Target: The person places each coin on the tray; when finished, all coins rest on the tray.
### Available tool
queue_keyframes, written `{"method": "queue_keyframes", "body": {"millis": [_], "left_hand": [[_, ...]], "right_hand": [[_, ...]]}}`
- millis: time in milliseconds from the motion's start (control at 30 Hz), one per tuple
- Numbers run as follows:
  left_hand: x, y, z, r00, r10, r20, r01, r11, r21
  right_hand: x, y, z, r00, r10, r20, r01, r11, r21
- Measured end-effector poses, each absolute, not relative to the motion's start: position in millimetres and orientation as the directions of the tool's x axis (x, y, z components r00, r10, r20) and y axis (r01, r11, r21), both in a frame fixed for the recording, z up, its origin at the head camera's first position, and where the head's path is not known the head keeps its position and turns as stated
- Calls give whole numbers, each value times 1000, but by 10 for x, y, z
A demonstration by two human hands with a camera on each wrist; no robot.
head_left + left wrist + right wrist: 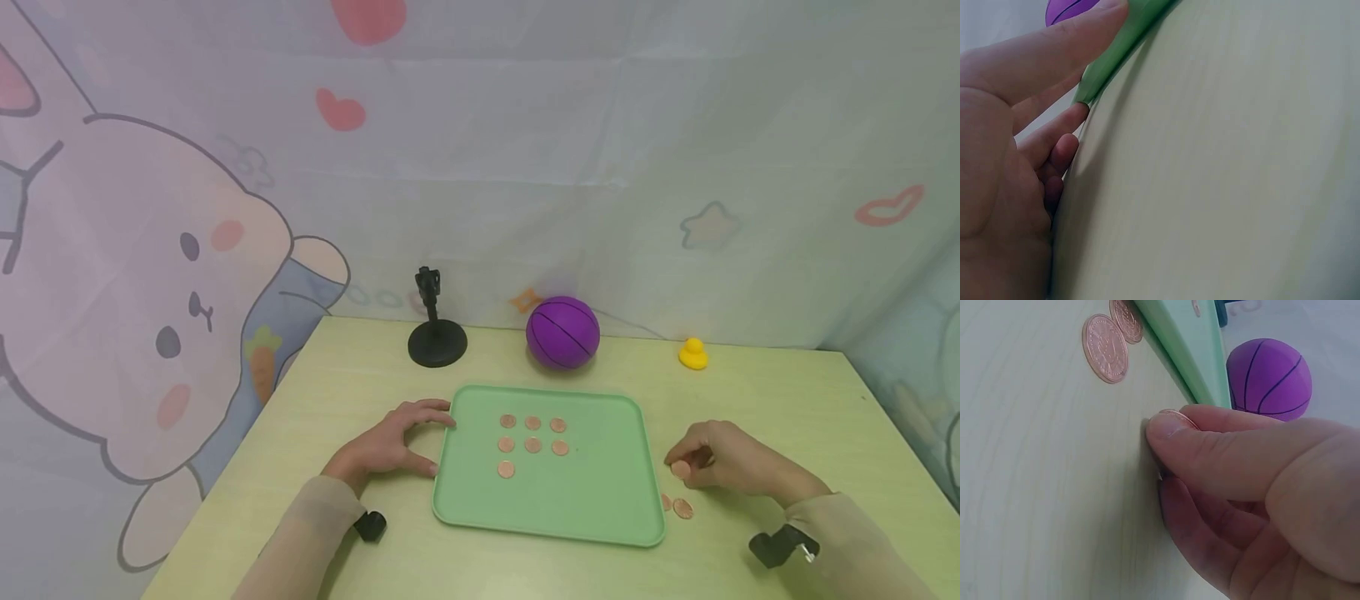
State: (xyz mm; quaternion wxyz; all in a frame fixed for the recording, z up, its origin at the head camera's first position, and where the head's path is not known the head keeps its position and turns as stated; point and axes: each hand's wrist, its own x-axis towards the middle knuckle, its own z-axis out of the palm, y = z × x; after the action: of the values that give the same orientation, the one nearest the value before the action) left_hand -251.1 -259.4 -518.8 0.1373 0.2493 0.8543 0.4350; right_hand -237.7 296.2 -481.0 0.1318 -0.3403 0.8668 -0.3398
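A green tray (600,508) lies on the table with several copper-coloured coins (532,445) set out in rows on it. At its left rim rests my left hand (390,440), thumb and fingers spread apart along the edge. Just right of the tray, my right hand (731,462) pinches a coin (681,469) between thumb and fingers, low over the tabletop. The right wrist view shows only this coin's rim (1179,416) past the thumb. Two more coins lie close together by the tray's right side, the nearer coin (1105,349) flat on the wood.
Behind the tray sits a purple ball (562,333) with black lines. A black stand (437,342) is at the back left, and a yellow rubber duck (693,354) at the back right. A printed curtain (480,167) hangs behind the table (360,358).
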Motion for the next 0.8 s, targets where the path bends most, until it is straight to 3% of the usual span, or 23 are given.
{"method": "queue_keyframes", "body": {"millis": [367, 800], "left_hand": [[-2514, -2597, -5189, -837, 547, -14, 315, 502, 806], [-2509, -2592, -5178, -837, 548, -17, 306, 493, 814]], "right_hand": [[-2371, 2960, -4842, -754, -655, 38, -527, 571, -630], [-2431, 2893, -4752, -771, -610, 186, -587, 565, -580]]}}
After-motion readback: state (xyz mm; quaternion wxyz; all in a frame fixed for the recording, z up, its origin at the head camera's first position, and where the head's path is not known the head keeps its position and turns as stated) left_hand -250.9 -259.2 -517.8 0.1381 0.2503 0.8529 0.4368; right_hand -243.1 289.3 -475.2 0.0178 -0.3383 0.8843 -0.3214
